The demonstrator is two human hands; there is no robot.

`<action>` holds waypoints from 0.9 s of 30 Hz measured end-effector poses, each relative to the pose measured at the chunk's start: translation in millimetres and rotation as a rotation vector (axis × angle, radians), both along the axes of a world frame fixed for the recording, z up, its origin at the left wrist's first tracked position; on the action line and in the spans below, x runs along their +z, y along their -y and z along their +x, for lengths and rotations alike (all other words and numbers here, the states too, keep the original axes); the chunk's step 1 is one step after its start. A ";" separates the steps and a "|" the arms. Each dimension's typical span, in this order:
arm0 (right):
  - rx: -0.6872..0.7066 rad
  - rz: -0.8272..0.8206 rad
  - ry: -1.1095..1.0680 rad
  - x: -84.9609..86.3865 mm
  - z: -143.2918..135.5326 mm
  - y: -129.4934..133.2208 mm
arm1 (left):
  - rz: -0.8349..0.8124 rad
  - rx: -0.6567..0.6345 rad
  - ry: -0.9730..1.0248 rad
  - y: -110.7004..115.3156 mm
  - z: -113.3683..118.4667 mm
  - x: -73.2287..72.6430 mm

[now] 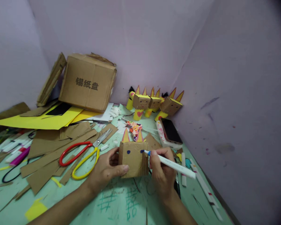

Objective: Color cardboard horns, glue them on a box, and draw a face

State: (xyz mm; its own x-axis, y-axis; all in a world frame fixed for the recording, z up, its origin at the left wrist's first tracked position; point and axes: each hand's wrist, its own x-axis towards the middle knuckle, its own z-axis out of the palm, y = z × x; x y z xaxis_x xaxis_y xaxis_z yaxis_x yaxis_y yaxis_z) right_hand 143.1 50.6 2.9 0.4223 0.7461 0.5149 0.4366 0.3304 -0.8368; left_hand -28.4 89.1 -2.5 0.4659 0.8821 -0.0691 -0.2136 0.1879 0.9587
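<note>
A small cardboard box point(134, 164) with two pointed yellow-and-pink ears and two dark blue eye dots stands in front of me. My left hand point(109, 167) grips its left side, the thumb across the front face. Pinched in my right hand point(162, 167) is a white marker point(175, 166) with a blue collar. Its tip touches or nearly touches the right eye dot. The fingers of my left hand behind the box are partly hidden.
Scissors point(93, 150) with red and yellow handles lie on cardboard strips point(58, 156) at left. Behind are a large carton point(87, 82), several finished cardboard animals point(141, 102), and a glue gun point(134, 127). At right a phone point(170, 130) and markers point(204, 184) lie near the wall.
</note>
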 end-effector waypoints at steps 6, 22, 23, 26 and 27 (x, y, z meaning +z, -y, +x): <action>0.016 0.013 -0.002 -2.9 -0.2 -0.5 | 0.008 -0.002 -0.004 -0.5 -0.3 -4.0; 0.012 -0.006 0.010 -3.6 1.3 -1.1 | 0.019 -0.005 -0.032 -0.5 -0.2 -0.3; 0.006 -0.005 0.017 -3.7 1.6 -0.9 | 0.022 -0.001 -0.037 -0.4 -0.4 -0.3; -0.002 0.008 0.042 -3.4 2.5 -0.3 | 0.027 0.000 -0.046 -0.3 -1.1 0.1; 0.006 0.010 0.043 -3.3 2.6 -0.1 | 0.029 -0.004 -0.040 -0.2 -1.1 0.2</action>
State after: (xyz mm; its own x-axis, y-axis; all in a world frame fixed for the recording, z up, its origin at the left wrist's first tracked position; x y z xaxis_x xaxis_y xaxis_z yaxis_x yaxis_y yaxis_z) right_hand 145.7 50.7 -0.3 0.3947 0.7431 0.5404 0.4704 0.3418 -0.8136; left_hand -29.5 89.3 -2.3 0.4667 0.8822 -0.0626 -0.1740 0.1610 0.9715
